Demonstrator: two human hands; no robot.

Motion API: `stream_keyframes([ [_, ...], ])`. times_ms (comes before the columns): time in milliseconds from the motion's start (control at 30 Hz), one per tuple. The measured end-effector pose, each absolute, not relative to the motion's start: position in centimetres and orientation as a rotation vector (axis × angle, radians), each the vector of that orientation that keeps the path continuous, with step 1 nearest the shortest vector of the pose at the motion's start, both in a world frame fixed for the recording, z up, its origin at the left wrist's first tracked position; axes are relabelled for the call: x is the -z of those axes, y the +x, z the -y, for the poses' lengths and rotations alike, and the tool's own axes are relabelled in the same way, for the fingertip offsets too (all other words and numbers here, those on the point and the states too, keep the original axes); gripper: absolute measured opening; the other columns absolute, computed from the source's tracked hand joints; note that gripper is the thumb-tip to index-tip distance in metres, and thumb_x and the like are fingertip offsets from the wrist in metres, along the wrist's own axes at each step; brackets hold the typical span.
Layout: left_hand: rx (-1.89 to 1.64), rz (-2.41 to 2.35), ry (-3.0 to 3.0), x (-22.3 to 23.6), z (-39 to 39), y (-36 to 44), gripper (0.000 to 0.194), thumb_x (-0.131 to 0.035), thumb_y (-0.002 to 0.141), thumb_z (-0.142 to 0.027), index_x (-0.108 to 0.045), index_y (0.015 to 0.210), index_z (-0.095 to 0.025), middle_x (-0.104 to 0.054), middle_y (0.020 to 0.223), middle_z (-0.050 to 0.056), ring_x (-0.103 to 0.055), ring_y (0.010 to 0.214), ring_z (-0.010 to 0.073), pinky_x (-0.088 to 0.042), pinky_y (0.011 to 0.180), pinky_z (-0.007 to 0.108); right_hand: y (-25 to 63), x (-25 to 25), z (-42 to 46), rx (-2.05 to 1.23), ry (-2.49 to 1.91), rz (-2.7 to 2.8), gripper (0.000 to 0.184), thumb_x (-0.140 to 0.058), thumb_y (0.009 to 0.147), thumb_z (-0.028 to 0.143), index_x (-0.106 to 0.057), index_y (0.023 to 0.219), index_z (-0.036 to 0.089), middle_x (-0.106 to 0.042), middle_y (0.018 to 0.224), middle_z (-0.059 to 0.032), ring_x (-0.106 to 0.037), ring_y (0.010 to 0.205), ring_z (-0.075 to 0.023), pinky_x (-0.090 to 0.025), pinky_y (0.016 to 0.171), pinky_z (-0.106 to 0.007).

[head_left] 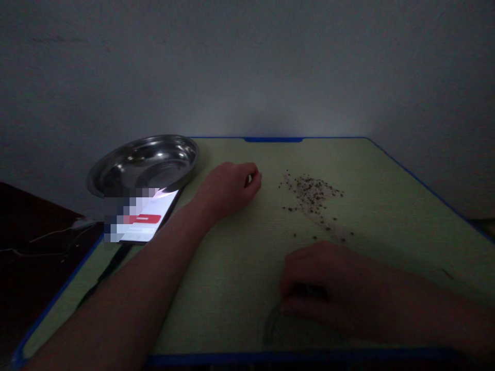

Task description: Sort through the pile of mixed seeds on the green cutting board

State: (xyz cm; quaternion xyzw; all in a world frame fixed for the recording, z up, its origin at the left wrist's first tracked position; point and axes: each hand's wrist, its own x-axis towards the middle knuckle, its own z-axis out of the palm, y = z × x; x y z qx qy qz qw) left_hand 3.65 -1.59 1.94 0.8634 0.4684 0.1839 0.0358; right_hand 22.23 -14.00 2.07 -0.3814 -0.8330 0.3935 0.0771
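A loose pile of small dark grains (309, 193) mixed with a pale fine material lies spread on the green tabletop (232, 268). To the left of that pile, my left hand (234, 188) rests on the table with its fingers curled in and thumb against them; whatever they may hold is hidden. My right hand (320, 278) is nearer to me, below the pile, with fingertips and thumb pinched together. Under and beside its fingertips shows the faint curved rim of a clear round container (273, 327), mostly dark and partly covered by the hand.
A shiny metal basin (154, 162) stands at the back left. A phone with a lit screen (149, 219) lies in front of it, near my left forearm, with a dark strap (112, 265) below. White cables (79, 224) run off the left side. A wall (247, 67) stands behind the blue-edged table.
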Motion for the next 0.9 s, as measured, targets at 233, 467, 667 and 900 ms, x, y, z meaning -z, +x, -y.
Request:
stream_keyframes([
  [233,-0.587,-1.418,2.642,-1.9,1.5,3.6,0.029,-0.045,0.088,-0.032,-0.068,0.079,-0.015,-0.061,0.061,0.002,-0.047,0.052,0.0105,-0.031,0.055,0.026,22.5,-2.5,14.2,-1.265,-1.13,2.446,0.011,-0.062,0.087,0.027,-0.07,0.085,0.02,-0.07,0.081,0.0021,-0.063,0.074,-0.0104,-0.043,0.067,-0.019],
  [467,-0.584,-1.446,2.632,-1.9,1.5,3.6,0.029,-0.046,0.088,-0.032,-0.068,0.08,-0.015,-0.063,0.062,0.003,-0.048,0.053,0.011,-0.033,0.056,0.026,22.9,-2.8,14.1,-1.307,-1.125,2.457,0.014,-0.062,0.088,0.031,-0.071,0.086,0.02,-0.069,0.08,0.0013,-0.062,0.072,-0.0104,-0.042,0.063,-0.02],
  [667,-0.55,-1.456,2.629,-2.0,1.4,3.5,0.031,-0.045,0.088,-0.034,-0.07,0.084,-0.016,-0.065,0.066,0.004,-0.051,0.056,0.0128,-0.036,0.059,0.028,23.6,-3.2,13.4,-1.209,-1.128,2.468,0.015,-0.061,0.087,0.032,-0.07,0.083,0.02,-0.066,0.074,0.0019,-0.058,0.066,-0.0101,-0.04,0.061,-0.021],
  [900,-0.536,-1.444,2.626,-1.9,1.3,3.4,0.032,-0.044,0.088,-0.035,-0.069,0.084,-0.016,-0.065,0.066,0.004,-0.052,0.056,0.0131,-0.035,0.058,0.027,23.6,-2.8,13.2,-1.19,-1.118,2.501,0.015,-0.061,0.087,0.03,-0.07,0.083,0.019,-0.066,0.073,0.0012,-0.057,0.064,-0.01,-0.04,0.059,-0.022],
])
